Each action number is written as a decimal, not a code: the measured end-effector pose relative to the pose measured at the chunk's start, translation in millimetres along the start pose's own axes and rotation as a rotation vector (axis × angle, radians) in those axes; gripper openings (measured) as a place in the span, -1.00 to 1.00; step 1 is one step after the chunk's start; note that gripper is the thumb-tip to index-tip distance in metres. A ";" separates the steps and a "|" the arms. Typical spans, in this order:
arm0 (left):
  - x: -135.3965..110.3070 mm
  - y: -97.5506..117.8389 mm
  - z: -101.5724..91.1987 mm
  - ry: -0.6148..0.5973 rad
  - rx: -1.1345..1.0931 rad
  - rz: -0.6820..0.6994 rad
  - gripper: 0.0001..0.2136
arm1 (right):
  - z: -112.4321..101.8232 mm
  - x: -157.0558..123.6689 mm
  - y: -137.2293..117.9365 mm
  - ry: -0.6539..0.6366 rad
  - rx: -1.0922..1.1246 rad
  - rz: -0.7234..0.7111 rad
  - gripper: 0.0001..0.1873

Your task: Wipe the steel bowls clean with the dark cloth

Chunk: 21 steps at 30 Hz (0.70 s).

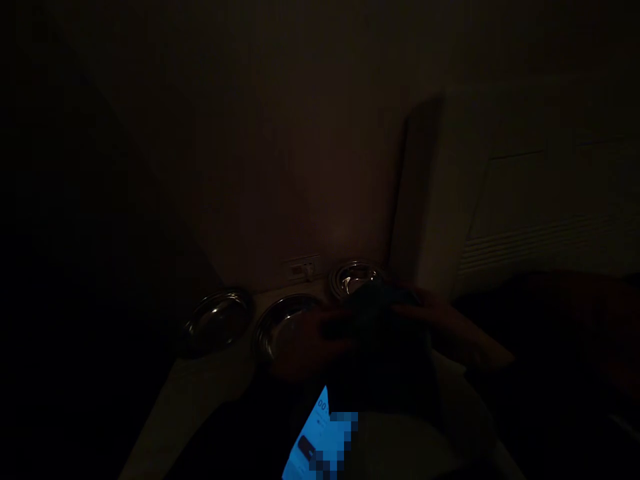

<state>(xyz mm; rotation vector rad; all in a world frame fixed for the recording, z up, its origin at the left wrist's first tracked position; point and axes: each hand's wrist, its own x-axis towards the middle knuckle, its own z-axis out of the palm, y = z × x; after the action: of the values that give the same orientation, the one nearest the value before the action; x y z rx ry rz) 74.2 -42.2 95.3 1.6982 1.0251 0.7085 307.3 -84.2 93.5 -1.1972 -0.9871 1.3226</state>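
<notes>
The picture is very dark. My left hand [310, 339] and my right hand [440, 320] are both closed on a dark bluish cloth [377, 313] between them, low in the middle of the view. Most of the cloth is lost in shadow. Just behind my left hand sits a shiny metal dish [267, 333], partly covered by that hand. A second metal dish [217, 321] lies further left. Beyond the cloth are round metal dishes [345, 277] that look stacked, their near side hidden.
A pale counter [200, 393] carries the dishes. On the wall behind is a socket plate [303, 269]. At the right stands a pale panel with ridges [530, 247]. A lit blue screen [320, 430] glows at the bottom edge, partly pixelated.
</notes>
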 end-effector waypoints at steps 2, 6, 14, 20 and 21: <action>2.3 -2.8 -3.6 0.077 0.156 0.001 -0.71 | -7.9 -1.6 2.3 0.030 0.005 -0.016 -0.35; 1.7 -5.3 -5.4 0.138 0.247 0.031 -0.79 | -28.1 -3.0 13.5 0.090 -0.094 -0.052 -0.16; 6.6 26.5 9.4 -0.140 0.129 0.117 -0.77 | -30.5 -14.5 4.1 -0.009 -0.662 -0.374 -0.44; 21.4 28.2 8.0 -0.028 0.204 0.183 -0.76 | 6.1 1.0 5.2 -0.190 -0.611 -0.338 -0.55; 21.7 23.5 3.1 0.044 0.214 0.155 -0.73 | 7.1 5.2 7.9 -0.152 -0.601 -0.338 -0.62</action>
<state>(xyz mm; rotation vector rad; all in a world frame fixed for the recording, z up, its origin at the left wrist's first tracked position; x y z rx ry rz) 94.2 -28.1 116.2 1.9719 1.0376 0.7598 299.2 -79.4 86.2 -1.2980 -1.6938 0.8774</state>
